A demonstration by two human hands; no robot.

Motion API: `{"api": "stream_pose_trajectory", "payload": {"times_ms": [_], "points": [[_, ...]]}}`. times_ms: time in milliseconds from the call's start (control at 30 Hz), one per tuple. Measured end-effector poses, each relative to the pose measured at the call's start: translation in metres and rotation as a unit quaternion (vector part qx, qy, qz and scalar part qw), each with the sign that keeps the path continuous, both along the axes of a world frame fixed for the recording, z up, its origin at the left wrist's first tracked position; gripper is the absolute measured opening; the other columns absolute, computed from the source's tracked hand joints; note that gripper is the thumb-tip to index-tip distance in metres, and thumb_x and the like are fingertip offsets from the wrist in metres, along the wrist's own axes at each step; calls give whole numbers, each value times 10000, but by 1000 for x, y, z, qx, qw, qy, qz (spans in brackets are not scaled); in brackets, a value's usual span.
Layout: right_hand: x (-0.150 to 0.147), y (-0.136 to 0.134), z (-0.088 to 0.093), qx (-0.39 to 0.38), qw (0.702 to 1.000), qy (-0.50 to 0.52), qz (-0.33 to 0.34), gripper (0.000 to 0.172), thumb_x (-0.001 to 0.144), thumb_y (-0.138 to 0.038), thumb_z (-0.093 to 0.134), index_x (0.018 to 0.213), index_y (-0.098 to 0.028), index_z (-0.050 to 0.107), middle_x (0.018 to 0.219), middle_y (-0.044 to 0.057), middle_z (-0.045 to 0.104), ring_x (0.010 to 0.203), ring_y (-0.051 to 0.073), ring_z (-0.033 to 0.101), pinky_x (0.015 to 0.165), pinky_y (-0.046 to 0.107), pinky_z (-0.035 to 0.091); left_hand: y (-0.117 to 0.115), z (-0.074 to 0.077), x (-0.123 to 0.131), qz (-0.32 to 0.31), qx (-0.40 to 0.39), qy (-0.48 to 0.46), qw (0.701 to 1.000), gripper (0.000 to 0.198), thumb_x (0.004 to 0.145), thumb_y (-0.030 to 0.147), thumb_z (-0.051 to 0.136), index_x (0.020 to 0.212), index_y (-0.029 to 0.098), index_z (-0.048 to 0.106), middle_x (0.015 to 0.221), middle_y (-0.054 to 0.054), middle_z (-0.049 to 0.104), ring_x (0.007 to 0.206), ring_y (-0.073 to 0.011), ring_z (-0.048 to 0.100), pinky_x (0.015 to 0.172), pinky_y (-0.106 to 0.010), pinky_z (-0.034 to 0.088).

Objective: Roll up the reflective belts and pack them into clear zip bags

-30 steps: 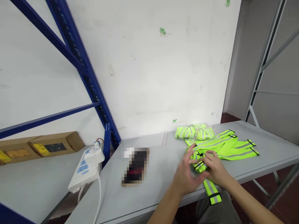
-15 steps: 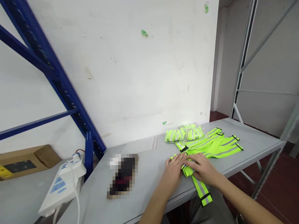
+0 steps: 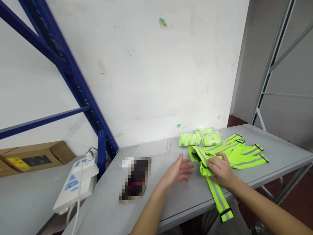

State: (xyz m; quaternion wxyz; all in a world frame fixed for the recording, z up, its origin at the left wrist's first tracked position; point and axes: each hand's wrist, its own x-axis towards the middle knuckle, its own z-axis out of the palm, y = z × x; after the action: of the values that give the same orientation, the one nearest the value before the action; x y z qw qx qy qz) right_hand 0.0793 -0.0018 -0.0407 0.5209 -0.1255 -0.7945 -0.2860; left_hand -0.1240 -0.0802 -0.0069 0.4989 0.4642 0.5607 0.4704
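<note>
My right hand is closed on a partly rolled neon-yellow reflective strap with a grey stripe, lifting its rolled part off the table. One end of that strap, with a black buckle, hangs over the table's front edge. Just left of the roll, my left hand is open, fingers spread, holding nothing. Beyond the right hand lie more loose reflective straps with black buckles. Behind them, rolled straps sit in clear plastic bags.
Flat clear bags lie near the wall on the grey table. A blurred-out dark item is on its left part. Farther left are a white power strip, a cardboard box and a blue rack post.
My left hand has let go of the strap and drawn away to the left, opening. My right hand has raised the rolled part. The view has shifted slightly.
</note>
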Motion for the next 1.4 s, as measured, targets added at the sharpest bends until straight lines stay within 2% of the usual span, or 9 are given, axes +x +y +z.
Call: {"api": "stream_pose_trajectory", "payload": {"times_ms": [100, 267, 467, 633, 767, 933, 1067, 1233, 1400], "points": [[-14, -1, 5, 11, 1000, -14, -1, 259, 663, -68, 497, 879, -182, 582, 834, -35, 591, 889, -45, 387, 1049, 234, 246, 13, 12, 16, -90, 12, -155, 984, 759, 889, 726, 327, 1245, 81, 512, 1155, -181, 606, 973, -221, 624, 763, -302, 494], [-24, -7, 2, -11, 988, -156, 12, 221, 735, -266, 533, 943, -206, 580, 761, 9, 514, 854, -23, 280, 1013, 231, 202, 28, 13, 34, -20, 107, -98, 989, 523, 790, 380, 705, 1194, 75, 573, 1085, -105, 640, 952, -192, 602, 826, -264, 462], [-15, -18, 8, -79, 993, -77, -36, 308, 711, -434, 606, 987, -300, 629, 1132, -11, 510, 1116, 36, 317, 1102, 269, 185, 24, 6, 37, 10, 164, -95, 982, 467, 811, 393, 676, 1182, 119, 600, 1143, -71, 627, 1030, -189, 582, 878, -256, 456], [-22, -13, 18, -191, 973, -115, -56, 543, 768, -603, 438, 1224, -316, 507, 1488, -43, 239, 1427, 112, 178, 1178, 406, 296, 27, 4, 38, 52, 132, -202, 969, 480, 833, 280, 630, 1291, 192, 516, 1240, -63, 592, 1076, -178, 595, 933, -278, 473], [-34, -5, 17, -348, 914, -201, -54, 689, 823, -616, 249, 1459, -358, 185, 1524, -86, 184, 1473, 107, 181, 1243, 537, 259, 34, -2, 35, 95, 96, -288, 948, 481, 823, 193, 585, 1286, 148, 463, 1161, -103, 621, 929, -179, 648, 809, -287, 525], [-48, -7, 18, -341, 903, -260, -34, 776, 820, -623, 229, 1509, -285, 117, 1532, -62, 166, 1484, 170, 202, 1266, 502, 291, 36, -5, 25, 145, 73, -305, 939, 389, 838, 157, 535, 1224, 144, 489, 1052, -87, 648, 795, -158, 654, 703, -270, 532], [-57, -11, 28, -382, 883, -273, -21, 803, 789, -678, 230, 1477, -263, 229, 1513, -46, 232, 1448, 153, 291, 1264, 408, 356, 27, 2, 11, 126, 60, -266, 954, 277, 815, 138, 547, 1082, 64, 552, 972, -125, 655, 811, -187, 653, 711, -274, 532], [-66, -17, 19, -437, 836, -332, 6, 657, 786, -670, 265, 1270, -261, 437, 1457, -27, 337, 1401, 169, 373, 1197, 428, 393, 10, -9, -1, 158, 65, -145, 975, 424, 845, 157, 525, 1263, 91, 490, 1216, -147, 591, 1078, -257, 599, 918, -407, 492], [-71, -20, 13, -465, 817, -342, 12, 606, 830, -611, 209, 1214, -231, 482, 1303, 35, 491, 1279, 160, 469, 1091, 408, 426, -18, -39, -19, 196, 125, 132, 964, 612, 935, 349, 442, 1489, 125, 308, 1578, -11, 134, 1460, -112, 109, 1207, -263, 40]]}}
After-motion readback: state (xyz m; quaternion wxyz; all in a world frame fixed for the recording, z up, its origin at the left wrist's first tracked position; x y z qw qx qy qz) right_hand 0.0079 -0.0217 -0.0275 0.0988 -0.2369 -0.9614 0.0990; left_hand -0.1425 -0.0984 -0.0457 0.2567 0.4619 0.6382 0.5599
